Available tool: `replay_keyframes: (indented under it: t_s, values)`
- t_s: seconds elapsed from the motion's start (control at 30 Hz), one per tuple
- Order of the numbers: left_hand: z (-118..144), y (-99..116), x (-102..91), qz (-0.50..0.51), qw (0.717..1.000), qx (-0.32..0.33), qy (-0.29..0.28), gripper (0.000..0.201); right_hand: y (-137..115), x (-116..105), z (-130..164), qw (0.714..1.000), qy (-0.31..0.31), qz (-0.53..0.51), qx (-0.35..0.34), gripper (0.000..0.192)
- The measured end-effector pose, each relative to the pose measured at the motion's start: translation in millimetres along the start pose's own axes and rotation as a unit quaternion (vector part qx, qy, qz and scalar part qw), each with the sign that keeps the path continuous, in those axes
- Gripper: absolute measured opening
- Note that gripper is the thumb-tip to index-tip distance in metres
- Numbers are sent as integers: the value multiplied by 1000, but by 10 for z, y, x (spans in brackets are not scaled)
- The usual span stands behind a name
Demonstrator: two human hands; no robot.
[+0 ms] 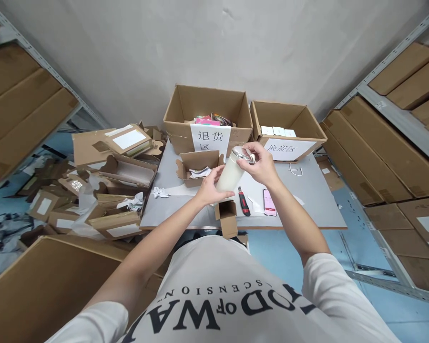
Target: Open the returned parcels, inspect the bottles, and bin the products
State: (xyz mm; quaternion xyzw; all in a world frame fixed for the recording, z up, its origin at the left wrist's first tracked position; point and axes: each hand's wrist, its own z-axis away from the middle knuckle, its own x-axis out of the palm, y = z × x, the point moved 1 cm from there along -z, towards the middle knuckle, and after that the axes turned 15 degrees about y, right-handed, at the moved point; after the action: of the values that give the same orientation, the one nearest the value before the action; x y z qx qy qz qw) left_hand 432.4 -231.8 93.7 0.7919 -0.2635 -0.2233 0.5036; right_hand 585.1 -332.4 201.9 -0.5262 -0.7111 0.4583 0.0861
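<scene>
A pale, frosted bottle (230, 175) with a shiny silver lid (241, 153) is held tilted above the table's front half. My left hand (212, 186) wraps round its lower body. At the top, my right hand (259, 163) grips the lid, its fingers by a small white loop. Below the bottle a small brown carton (229, 225) stands with its flap hanging over the table edge. Just right of that lies a red and black utility knife (243, 202). Behind my left hand sits an opened small box (202, 163) with folded paper inside.
Two large labelled cardboard boxes stand at the back: the left box (175, 131) holds colourful packages, the right box (318, 137) small white boxes. A phone (270, 202) lies on the grey table (307, 209). Opened cartons (125, 174) pile up at left. Shelves with brown boxes (372, 157) flank both sides.
</scene>
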Motion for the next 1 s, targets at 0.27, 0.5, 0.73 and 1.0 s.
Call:
replay_keyframes:
  t_s: [0.27,0.5,0.73,1.0]
  values:
    - [156,-183,36,161,967,-197,15,78,261,97,52,978,-75,-142,136,54]
    - [240,-59,51,360,875,-321,-31,72,503,288,161,888,-114,-319,312,62]
    - [268,-77,53,413,834,-359,-67,72,588,522,202,854,-116,-351,367,54]
    - [340,-248,41,373,853,-364,-4,70,693,560,170,857,-95,-343,373,53]
